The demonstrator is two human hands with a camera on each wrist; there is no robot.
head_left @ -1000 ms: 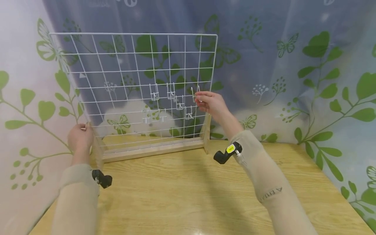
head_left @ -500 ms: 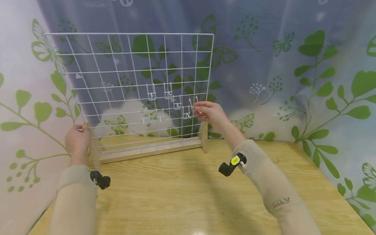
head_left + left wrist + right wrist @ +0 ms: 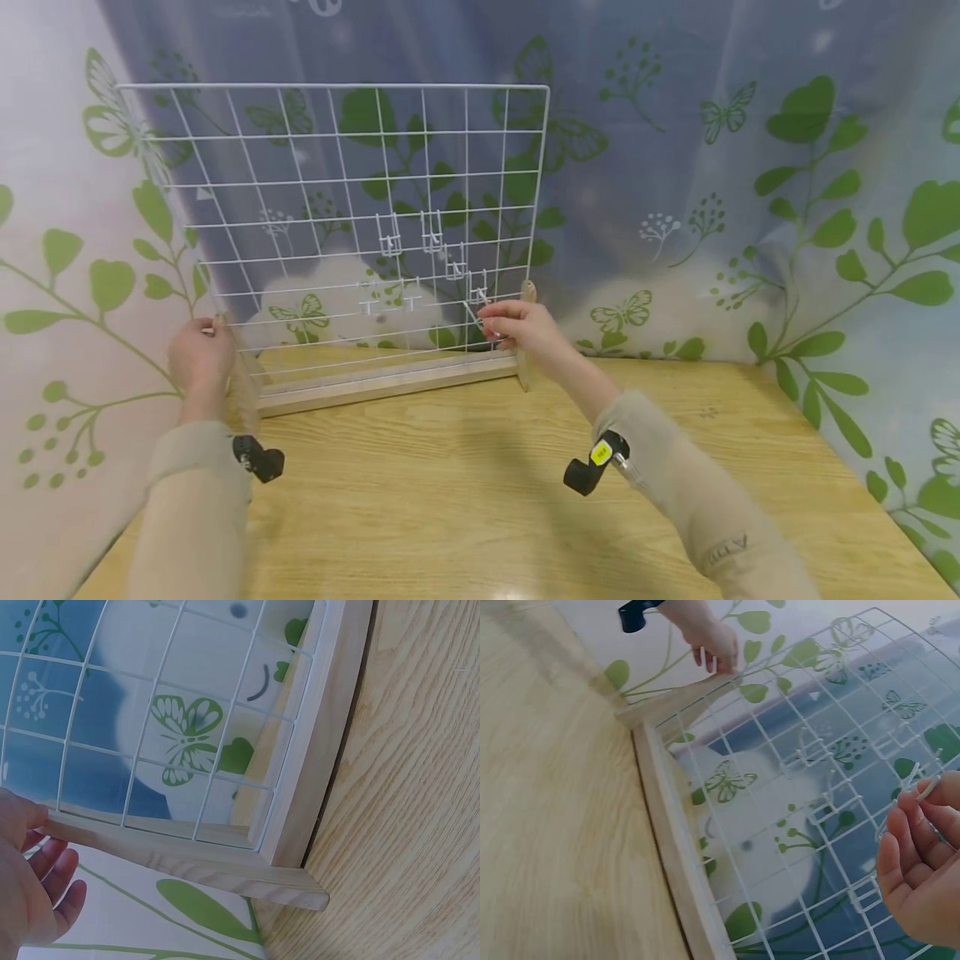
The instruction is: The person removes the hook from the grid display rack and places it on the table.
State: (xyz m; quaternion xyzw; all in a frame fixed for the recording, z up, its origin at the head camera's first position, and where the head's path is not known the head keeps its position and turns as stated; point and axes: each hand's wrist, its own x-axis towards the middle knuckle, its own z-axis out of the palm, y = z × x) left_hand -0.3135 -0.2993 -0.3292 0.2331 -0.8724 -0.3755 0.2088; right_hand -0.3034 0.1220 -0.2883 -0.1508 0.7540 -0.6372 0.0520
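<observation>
A white wire grid panel [image 3: 333, 86] stands upright in a wooden base [image 3: 390, 386]. My left hand [image 3: 201, 354] pinches the top of the wooden side post [image 3: 187, 874] at the panel's left edge, thumb and finger on it in the left wrist view. With fingertips and thumb, my right hand [image 3: 531, 335] holds a white wire hook [image 3: 928, 787] before the lower right of the grid. Part of that hook is hidden by the fingers. Other white hooks hang on the grid, among them one hook [image 3: 390, 244] and another hook [image 3: 432, 242] in the middle.
The wood-grain table [image 3: 420, 492] spreads in front of the stand. Behind it hangs a curtain [image 3: 637, 150] printed with leaves and butterflies. The right wooden post [image 3: 523, 367] is close to my right hand.
My right hand has come down and slightly left with its hook, from mid-height at the grid's right side to the lower right. My left hand stays at the left post.
</observation>
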